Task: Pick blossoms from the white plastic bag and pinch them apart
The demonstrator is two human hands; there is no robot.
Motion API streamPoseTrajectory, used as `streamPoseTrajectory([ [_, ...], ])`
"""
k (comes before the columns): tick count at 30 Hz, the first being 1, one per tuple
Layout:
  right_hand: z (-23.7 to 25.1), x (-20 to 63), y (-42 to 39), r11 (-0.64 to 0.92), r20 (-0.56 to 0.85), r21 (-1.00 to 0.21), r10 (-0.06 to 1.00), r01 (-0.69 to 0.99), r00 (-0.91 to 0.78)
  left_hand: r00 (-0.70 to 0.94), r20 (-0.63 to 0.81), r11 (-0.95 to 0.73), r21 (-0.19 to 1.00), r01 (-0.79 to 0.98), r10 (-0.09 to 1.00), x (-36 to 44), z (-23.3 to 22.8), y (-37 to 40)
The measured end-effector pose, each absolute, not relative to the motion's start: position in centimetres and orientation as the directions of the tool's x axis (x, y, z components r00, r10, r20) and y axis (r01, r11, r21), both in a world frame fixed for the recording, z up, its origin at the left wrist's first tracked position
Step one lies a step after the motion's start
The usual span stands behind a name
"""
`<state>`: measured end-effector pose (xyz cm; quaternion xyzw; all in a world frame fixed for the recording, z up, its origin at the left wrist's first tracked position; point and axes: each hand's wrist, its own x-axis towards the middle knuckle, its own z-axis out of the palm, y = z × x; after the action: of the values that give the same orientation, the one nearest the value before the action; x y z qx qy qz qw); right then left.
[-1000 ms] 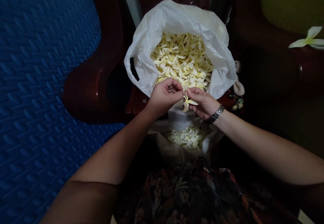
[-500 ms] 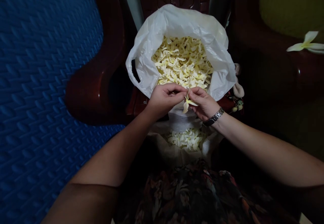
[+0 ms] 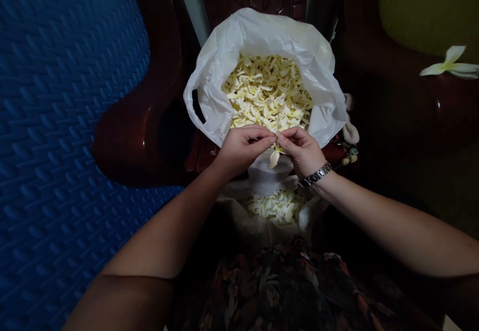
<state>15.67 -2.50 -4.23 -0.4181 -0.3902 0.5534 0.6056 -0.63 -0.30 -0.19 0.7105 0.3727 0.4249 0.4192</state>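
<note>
A pale yellow-white flower (image 3: 275, 157) hangs with its petals downward between my two hands. My left hand (image 3: 245, 149) pinches it from the left, thumb and forefinger together. From the other side my right hand (image 3: 301, 147), with a metal watch band at the wrist, pinches the same flower; the fingertips of both hands nearly meet. Just beyond them an open white plastic bag (image 3: 325, 116) holds a heap of similar blossoms (image 3: 267, 89). Under my wrists, a second pale bag (image 3: 239, 216) contains more white petals (image 3: 277, 205).
The big bag rests on a dark red carved wooden chair (image 3: 202, 154) with curved armrests. A loose flower (image 3: 449, 66) lies on the right armrest. Beaded trinkets (image 3: 350, 156) hang beside the bag. A blue textured mat (image 3: 56, 171) covers the left side.
The right fingers have closed in over the flower, and fewer of its petals show now. The whole view has shifted slightly; both hands stay in about the same place.
</note>
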Motion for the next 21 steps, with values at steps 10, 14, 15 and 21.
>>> streamPoseTrajectory([
  [10, -3.8, 15.7, -3.0, 0.177, 0.154, -0.978, 0.97, -0.113, 0.186, 0.355, 0.252, -0.329, 0.927, 0.179, 0.9, -0.4, -0.2, -0.4],
  [14, -3.9, 15.7, -3.1, 0.214, 0.195, -0.973, 0.962, -0.084, 0.194, 0.348, 0.25, -0.323, 0.931, 0.169, 0.904, -0.3, -0.4, -0.4],
  [15, -3.9, 15.7, -3.1, 0.224, 0.205, -0.972, 0.958, -0.074, 0.199, 0.339, 0.252, -0.321, 0.933, 0.164, 0.906, -0.2, -0.4, -0.5],
  [21, -3.8, 15.5, -3.2, 0.254, 0.241, -0.967, 0.942, -0.026, 0.233, 0.264, 0.335, -0.386, 0.906, 0.172, 0.905, 0.6, -0.8, -1.0],
])
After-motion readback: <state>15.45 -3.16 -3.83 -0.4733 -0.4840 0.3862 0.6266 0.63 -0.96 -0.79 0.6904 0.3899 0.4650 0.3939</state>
